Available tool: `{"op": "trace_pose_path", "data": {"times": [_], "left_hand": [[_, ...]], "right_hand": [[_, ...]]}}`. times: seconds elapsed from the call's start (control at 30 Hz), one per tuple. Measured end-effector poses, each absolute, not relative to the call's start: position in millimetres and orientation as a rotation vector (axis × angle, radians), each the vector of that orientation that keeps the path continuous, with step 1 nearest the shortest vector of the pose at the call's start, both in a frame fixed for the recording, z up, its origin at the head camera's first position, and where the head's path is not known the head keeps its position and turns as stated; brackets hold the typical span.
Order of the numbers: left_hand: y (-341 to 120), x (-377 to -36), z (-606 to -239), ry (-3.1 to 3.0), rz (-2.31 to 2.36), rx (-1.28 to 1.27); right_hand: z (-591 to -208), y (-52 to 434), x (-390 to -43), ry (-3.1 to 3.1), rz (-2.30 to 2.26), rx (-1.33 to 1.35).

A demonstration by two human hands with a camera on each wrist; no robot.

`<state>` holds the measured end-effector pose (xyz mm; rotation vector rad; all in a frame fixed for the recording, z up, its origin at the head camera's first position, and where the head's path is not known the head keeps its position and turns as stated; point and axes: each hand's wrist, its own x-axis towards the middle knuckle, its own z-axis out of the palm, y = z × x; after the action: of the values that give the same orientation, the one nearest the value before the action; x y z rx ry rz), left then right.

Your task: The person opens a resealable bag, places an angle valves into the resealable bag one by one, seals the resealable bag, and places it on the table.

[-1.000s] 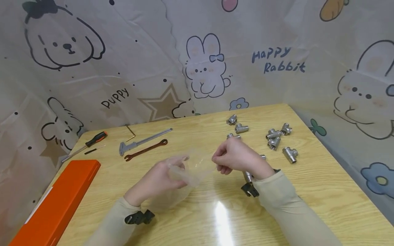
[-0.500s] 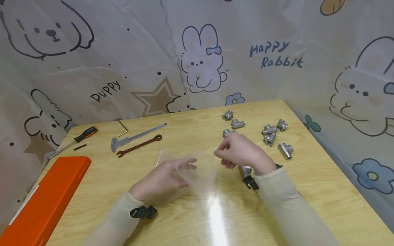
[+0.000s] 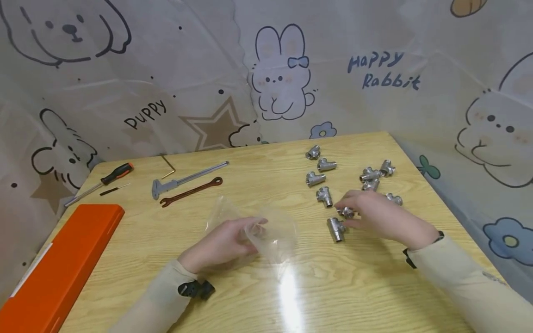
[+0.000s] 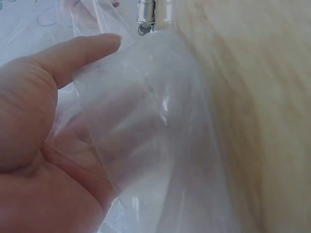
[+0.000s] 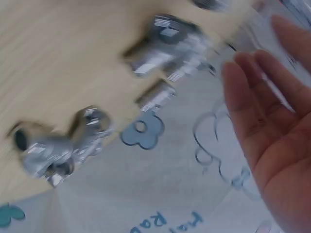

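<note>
A clear plastic bag is held up by my left hand over the middle of the table. In the left wrist view the thumb lies near the edge of the bag, and the fingers show blurred through the film. My right hand is over the metal tee fittings at the right, its fingers reaching around a tee fitting that is partly hidden. Closest to it lies another tee fitting. The right wrist view shows the right hand with nothing in its palm and its fingers extended.
Several more tee fittings lie at the back right. To the left are a caliper, a wrench, a hex key, a screwdriver, a small black-handled tool and an orange case. A printed cloth hangs behind.
My right hand has left the bag's edge and moved right, to the tee fittings. The left hand keeps the bag in about the same place; the head view has shifted slightly.
</note>
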<state>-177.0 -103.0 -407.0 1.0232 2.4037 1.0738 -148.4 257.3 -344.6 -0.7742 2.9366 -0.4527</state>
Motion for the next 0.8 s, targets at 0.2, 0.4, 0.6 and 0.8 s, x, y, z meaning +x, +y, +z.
{"op": "trace_pose_path", "data": {"times": [0.2, 0.4, 0.6, 0.8], "left_hand": [[-103.8, -177.2, -403.8, 2.421, 1.002, 1.023], [-103.3, -174.7, -400.3, 2.414, 0.993, 0.982], [-102.8, -173.1, -399.3, 2.412, 0.967, 0.941], [-103.3, -174.2, -400.0, 2.429, 0.943, 0.947]], "right_hand": [[-358.1, 247.8, -145.2, 2.907, -0.211, -0.992], [-358.9, 225.9, -150.3, 2.83, 0.092, -1.047], [-358.3, 211.2, -149.7, 2.808, 0.231, -1.025], [-360.3, 205.1, -149.8, 2.808, 0.265, -0.922]]}}
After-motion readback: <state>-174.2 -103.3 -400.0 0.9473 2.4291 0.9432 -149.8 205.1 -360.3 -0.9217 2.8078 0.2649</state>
